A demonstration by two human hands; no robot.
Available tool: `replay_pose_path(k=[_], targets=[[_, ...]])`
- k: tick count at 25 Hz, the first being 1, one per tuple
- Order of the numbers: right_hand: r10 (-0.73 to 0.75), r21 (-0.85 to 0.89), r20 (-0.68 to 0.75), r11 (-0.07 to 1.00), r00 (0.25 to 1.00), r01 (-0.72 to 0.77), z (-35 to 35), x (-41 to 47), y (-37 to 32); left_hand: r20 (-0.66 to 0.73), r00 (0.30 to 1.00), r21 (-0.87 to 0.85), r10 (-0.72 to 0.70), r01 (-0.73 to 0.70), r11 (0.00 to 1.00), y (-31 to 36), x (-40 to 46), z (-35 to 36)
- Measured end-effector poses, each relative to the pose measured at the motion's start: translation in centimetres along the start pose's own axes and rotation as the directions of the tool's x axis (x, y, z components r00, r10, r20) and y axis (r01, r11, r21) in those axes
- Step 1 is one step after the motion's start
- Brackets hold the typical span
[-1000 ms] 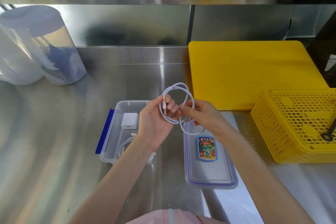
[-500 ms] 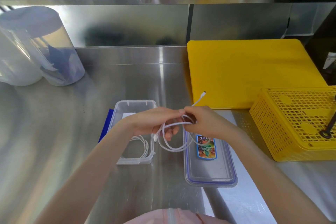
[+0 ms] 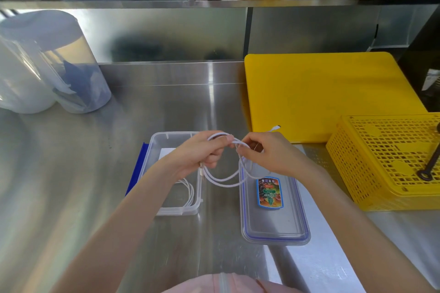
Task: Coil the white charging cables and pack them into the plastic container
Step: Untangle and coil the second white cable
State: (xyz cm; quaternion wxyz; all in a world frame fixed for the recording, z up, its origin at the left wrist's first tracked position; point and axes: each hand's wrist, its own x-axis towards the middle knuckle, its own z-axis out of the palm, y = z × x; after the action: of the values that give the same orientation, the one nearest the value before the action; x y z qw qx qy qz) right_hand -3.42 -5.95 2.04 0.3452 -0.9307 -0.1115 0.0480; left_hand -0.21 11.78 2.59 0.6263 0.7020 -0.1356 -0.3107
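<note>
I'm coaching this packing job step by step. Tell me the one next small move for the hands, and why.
Probably wrap the loose tail once more around the loops. Both the left hand and right hand grip the white cable, but its free plug end sticks out past the right hand, so the coil isn't ready for the open container.

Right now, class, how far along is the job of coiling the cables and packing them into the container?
Done: one coiled cable already lies in the open plastic container. In hand: the left hand and right hand both hold a second white cable in loose loops, one plug end sticking out free. Left: finish that coil and place it in the container. The lid lies beside it.
</note>
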Motion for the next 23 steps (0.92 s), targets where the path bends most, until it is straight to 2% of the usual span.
replay_pose_path(k=[3,6,8,10,12,16,23], targets=[[0.010,0.022,0.057,1.000,0.998,-0.011,-0.8,-0.5,0.8,-0.164,0.986,-0.223,0.031,-0.068,0.972,-0.1,-0.1,-1.6],[-0.031,-0.025,0.110,0.999,0.993,0.034,-1.6,-1.0,1.9,-0.331,0.943,-0.314,0.037,-0.147,0.938,-0.1,-0.3,-3.7],[-0.042,-0.033,-0.048,0.999,0.998,0.040,-1.7,-1.0,2.8,-0.411,0.911,-0.296,0.043,-0.177,0.939,-0.2,-0.4,-4.6],[-0.009,-0.005,-0.256,1.000,0.967,0.008,-1.9,-0.8,3.5,-0.447,0.892,-0.214,0.068,-0.181,0.960,-0.4,-0.5,-4.8],[0.046,-0.012,-0.328,0.999,0.944,-0.053,-1.6,-0.6,3.7,-0.471,0.877,-0.136,0.097,-0.180,0.974,-0.5,-0.5,-4.4],[0.191,-0.278,-0.284,0.922,0.940,-0.271,-0.6,-0.8,3.7,-0.446,0.881,-0.068,0.156,-0.207,0.976,-0.1,-0.7,-3.6],[0.241,-0.388,-0.310,0.851,0.920,-0.354,0.0,-0.4,2.6,-0.300,0.943,-0.258,0.143,-0.224,0.940,1.3,-1.4,-2.8]])
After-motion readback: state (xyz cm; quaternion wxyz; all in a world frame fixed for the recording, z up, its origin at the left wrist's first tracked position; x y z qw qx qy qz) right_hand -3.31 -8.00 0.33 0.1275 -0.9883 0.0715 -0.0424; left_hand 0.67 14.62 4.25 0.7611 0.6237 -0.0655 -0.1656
